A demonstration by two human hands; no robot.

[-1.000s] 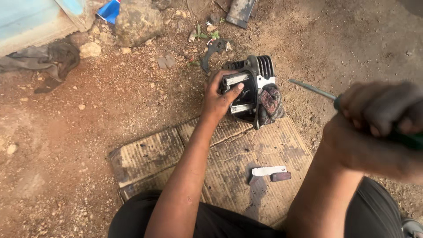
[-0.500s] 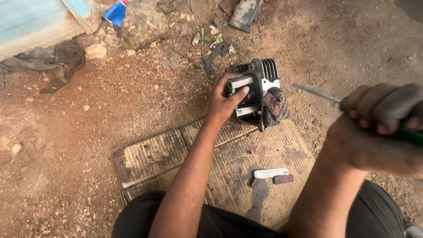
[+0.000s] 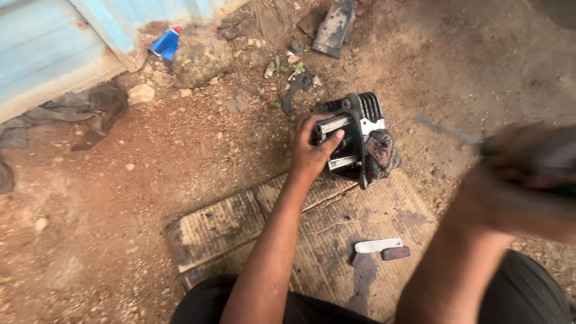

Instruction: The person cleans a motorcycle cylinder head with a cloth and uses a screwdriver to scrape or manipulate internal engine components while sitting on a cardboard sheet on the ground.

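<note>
My left hand [image 3: 313,149] grips a black finned engine part [image 3: 355,129] that stands on the dirt at the far edge of a worn mat [image 3: 312,234]. A dirty patterned rag [image 3: 381,155] is stuffed against the part's right side. My right hand [image 3: 522,180], blurred by motion, is raised at the right and closed around a screwdriver [image 3: 447,131] with a green handle; its shaft points left toward the engine part, with a clear gap between the tip and the part.
A small white strip and a dark red piece [image 3: 384,249] lie on the mat. Beyond the engine part sit a bent black metal piece [image 3: 295,89], a rock [image 3: 201,57], a grey metal plate [image 3: 333,27], a rag [image 3: 72,111] and a blue wall [image 3: 66,42].
My right hand with the screwdriver has moved and is now motion-blurred. The view has shifted slightly; my left hand keeps its hold on the engine part.
</note>
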